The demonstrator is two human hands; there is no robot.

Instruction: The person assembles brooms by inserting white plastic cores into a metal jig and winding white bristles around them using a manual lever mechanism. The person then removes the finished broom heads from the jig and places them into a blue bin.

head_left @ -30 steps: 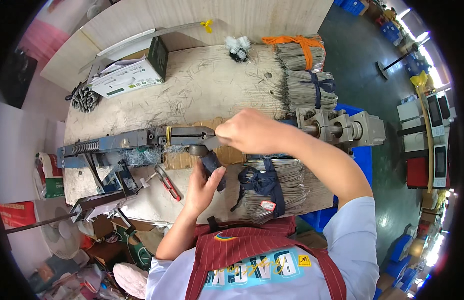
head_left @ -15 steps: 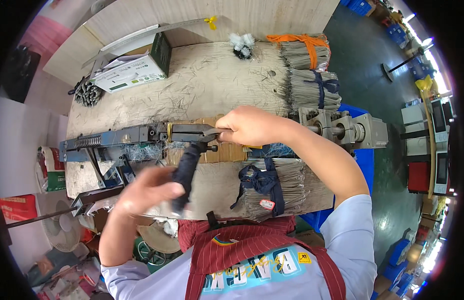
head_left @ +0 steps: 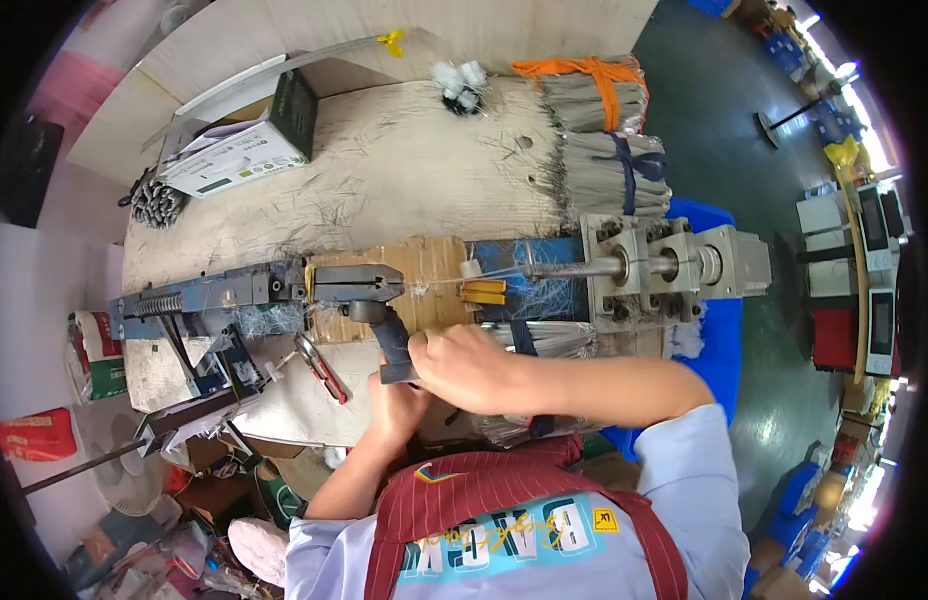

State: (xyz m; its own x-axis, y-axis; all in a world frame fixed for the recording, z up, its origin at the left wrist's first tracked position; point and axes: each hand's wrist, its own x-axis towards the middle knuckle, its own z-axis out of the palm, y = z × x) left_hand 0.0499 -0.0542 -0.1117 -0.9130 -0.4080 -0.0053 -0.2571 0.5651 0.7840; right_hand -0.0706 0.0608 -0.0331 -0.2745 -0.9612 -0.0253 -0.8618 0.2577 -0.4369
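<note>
My right hand [head_left: 466,368] is curled beside the lower end of the dark handle [head_left: 391,338], which slants down from a metal clamp [head_left: 356,284]. Whatever lies in its fingers is hidden. Just below and left, my left hand [head_left: 397,408] sits close against it, its fingers mostly covered by the right hand and handle. Thin pale strands [head_left: 444,281] stretch between the clamp's jaws and a metal spindle [head_left: 574,269]. Under them lie a wooden board [head_left: 424,258] and a yellow block [head_left: 484,291].
A red cutter knife [head_left: 322,370] lies left of my hands. Bundles of thin metal wires [head_left: 609,172] lie at the far right, and a white-and-green carton [head_left: 244,150] at the far left. A bearing-block unit [head_left: 634,268] stands right, above a blue bin [head_left: 724,350].
My right hand has left the clamp jaws and come down towards my body. My left hand has moved right, from beside the handle to beneath it. The knife, strands and spindle are now uncovered.
</note>
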